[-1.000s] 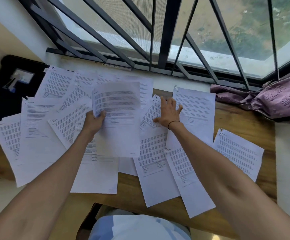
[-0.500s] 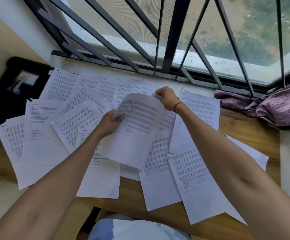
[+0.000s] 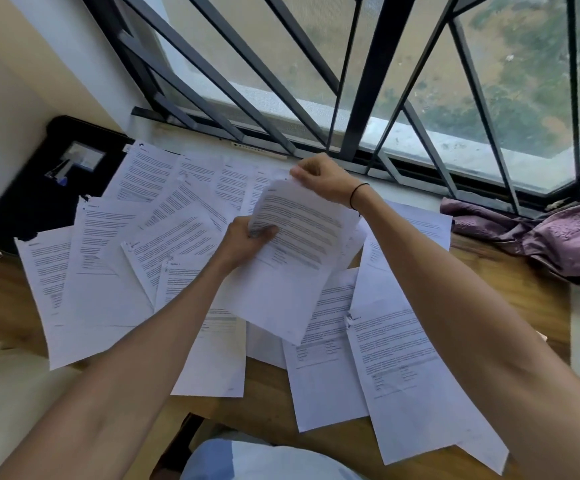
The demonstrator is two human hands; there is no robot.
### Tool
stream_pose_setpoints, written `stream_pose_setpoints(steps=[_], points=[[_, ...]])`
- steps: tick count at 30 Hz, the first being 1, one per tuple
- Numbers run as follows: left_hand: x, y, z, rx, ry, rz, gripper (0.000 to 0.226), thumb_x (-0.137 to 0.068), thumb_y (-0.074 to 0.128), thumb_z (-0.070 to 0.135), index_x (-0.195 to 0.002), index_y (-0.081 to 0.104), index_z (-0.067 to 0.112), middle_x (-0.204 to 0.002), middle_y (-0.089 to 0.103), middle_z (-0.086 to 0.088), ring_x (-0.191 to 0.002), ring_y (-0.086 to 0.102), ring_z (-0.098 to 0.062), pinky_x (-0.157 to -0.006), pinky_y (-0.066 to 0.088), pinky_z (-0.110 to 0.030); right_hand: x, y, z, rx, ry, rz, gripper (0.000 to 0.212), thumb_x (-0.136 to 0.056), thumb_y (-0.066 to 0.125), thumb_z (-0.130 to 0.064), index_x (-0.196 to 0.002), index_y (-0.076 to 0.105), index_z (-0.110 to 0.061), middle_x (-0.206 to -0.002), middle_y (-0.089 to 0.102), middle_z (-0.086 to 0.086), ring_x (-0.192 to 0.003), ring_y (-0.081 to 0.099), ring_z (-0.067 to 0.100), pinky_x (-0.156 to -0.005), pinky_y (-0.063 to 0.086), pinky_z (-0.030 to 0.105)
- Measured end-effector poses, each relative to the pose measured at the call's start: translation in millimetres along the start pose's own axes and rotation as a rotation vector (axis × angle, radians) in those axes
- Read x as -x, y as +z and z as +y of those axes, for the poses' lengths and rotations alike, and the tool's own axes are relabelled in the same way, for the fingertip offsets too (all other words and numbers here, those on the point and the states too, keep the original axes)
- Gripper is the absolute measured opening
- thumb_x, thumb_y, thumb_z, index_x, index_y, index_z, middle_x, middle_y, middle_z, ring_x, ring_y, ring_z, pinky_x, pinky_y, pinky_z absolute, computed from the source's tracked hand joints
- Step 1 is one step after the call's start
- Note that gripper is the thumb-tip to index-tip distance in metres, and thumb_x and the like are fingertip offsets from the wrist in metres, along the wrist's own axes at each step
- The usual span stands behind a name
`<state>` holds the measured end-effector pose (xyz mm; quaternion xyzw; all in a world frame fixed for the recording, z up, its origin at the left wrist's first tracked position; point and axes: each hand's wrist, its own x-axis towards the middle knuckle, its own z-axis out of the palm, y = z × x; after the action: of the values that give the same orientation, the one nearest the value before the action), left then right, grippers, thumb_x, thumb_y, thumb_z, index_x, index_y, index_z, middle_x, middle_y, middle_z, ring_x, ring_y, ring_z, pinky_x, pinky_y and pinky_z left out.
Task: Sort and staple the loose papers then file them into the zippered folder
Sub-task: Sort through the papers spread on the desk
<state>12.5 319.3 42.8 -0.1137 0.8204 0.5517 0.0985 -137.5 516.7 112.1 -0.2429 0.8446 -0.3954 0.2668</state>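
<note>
Several loose printed sheets [image 3: 108,271] lie fanned out over the wooden table [image 3: 510,271]. I hold a small stack of printed pages [image 3: 295,258] lifted above the middle of the spread. My left hand [image 3: 243,242] grips the stack's left edge, thumb on top. My right hand [image 3: 323,178] pinches its far top edge, bending the pages upward. A black zippered folder [image 3: 39,195] lies at the far left, partly under the sheets, with a small clear pocket on it. No stapler is visible.
A barred window [image 3: 368,81] runs along the far side of the table. A crumpled purple cloth [image 3: 558,237] sits at the right by the sill. A cream wall stands at the left. My lap shows at the bottom edge.
My right hand left the sheets on the table and took the top edge of the stack in my left hand. The stack has tilted to the right and bent upward.
</note>
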Motion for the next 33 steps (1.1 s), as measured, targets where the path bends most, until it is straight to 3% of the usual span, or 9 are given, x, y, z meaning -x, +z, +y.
stream_pose_setpoints(steps=[3, 7, 10, 13, 15, 19, 22, 27, 33], points=[[0, -3, 5, 0.134, -0.024, 0.132, 0.036, -0.091, 0.078, 0.036, -0.118, 0.076, 0.011, -0.102, 0.077, 0.011, -0.096, 0.073, -0.002, -0.085, 0.061, -0.03, 9, -17, -1, 0.001, 0.03, 0.289, 0.047, -0.096, 0.058, -0.063, -0.105, 0.065, -0.018, -0.091, 0.064, -0.011, -0.084, 0.062, 0.004, -0.076, 0.047, 0.027], [-3, -12, 12, 0.252, -0.008, 0.283, 0.036, -0.092, 0.078, 0.032, -0.122, 0.072, 0.013, -0.109, 0.076, 0.008, -0.101, 0.072, -0.003, -0.085, 0.058, -0.02, 27, -33, 23, -0.211, 0.073, 0.562, 0.078, -0.077, 0.074, -0.073, -0.135, 0.052, -0.026, -0.125, 0.063, 0.0, -0.117, 0.061, 0.015, -0.096, 0.05, 0.031], [-6, -16, 20, 0.347, 0.019, 0.339, 0.034, -0.092, 0.078, 0.03, -0.122, 0.07, 0.016, -0.113, 0.075, 0.005, -0.104, 0.072, -0.007, -0.088, 0.059, -0.024, 39, -19, 32, -0.462, 0.137, 0.399, 0.097, -0.066, 0.087, -0.067, -0.14, 0.046, -0.02, -0.132, 0.064, 0.005, -0.119, 0.065, 0.02, -0.101, 0.055, 0.041], [-6, -14, 29, 0.388, 0.046, 0.378, 0.036, -0.09, 0.08, 0.027, -0.122, 0.069, 0.016, -0.115, 0.075, 0.006, -0.104, 0.072, -0.007, -0.087, 0.06, -0.024, 49, 6, 32, -0.534, 0.089, 0.216, 0.068, -0.077, 0.091, -0.033, -0.134, 0.059, -0.015, -0.128, 0.071, 0.004, -0.117, 0.069, 0.02, -0.103, 0.055, 0.046], [-8, -15, 32, 0.365, 0.042, 0.384, 0.046, -0.085, 0.085, 0.031, -0.124, 0.07, 0.013, -0.116, 0.075, 0.004, -0.105, 0.072, -0.01, -0.088, 0.061, -0.028, 51, 21, 26, -0.555, 0.1, 0.251, 0.044, -0.082, 0.087, -0.015, -0.123, 0.07, -0.014, -0.117, 0.075, 0.002, -0.108, 0.072, 0.018, -0.1, 0.057, 0.046], [-9, -28, 36, 0.229, 0.066, 0.438, 0.07, -0.068, 0.094, 0.052, -0.123, 0.068, 0.017, -0.117, 0.074, 0.001, -0.105, 0.072, -0.013, -0.083, 0.063, -0.033, 50, 30, 2, -0.527, 0.044, 0.394, 0.026, -0.087, 0.081, -0.009, -0.11, 0.072, -0.016, -0.107, 0.075, 0.004, -0.096, 0.073, 0.018, -0.086, 0.062, 0.039], [-8, -41, 44, 0.288, 0.098, 0.446, 0.053, -0.07, 0.096, 0.032, -0.115, 0.074, 0.017, -0.112, 0.077, 0.001, -0.101, 0.074, -0.015, -0.082, 0.064, -0.038, 50, 22, -15, -0.485, -0.05, 0.43, 0.024, -0.088, 0.079, -0.005, -0.104, 0.071, -0.022, -0.102, 0.074, -0.006, -0.088, 0.071, 0.004, -0.079, 0.059, 0.026], [-5, -55, 53, 0.416, 0.137, 0.445, 0.045, -0.069, 0.095, 0.011, -0.109, 0.075, 0.015, -0.106, 0.078, 0.001, -0.099, 0.075, -0.015, -0.079, 0.064, -0.035, 49, 18, -19, -0.421, -0.065, 0.418, 0.029, -0.091, 0.075, -0.004, -0.097, 0.066, -0.031, -0.096, 0.069, -0.011, -0.082, 0.067, -0.006, -0.078, 0.06, 0.023], [1, -35, 39, 0.264, 0.074, 0.187, 0.043, -0.073, 0.091, 0.003, -0.109, 0.075, 0.018, -0.107, 0.077, -0.002, -0.099, 0.071, -0.011, -0.082, 0.062, -0.037, 51, 45, 9, -0.31, 0.039, 0.343, 0.028, -0.088, 0.075, -0.003, -0.114, 0.067, -0.009, -0.108, 0.07, 0.019, -0.099, 0.067, 0.031, -0.082, 0.058, 0.05]])
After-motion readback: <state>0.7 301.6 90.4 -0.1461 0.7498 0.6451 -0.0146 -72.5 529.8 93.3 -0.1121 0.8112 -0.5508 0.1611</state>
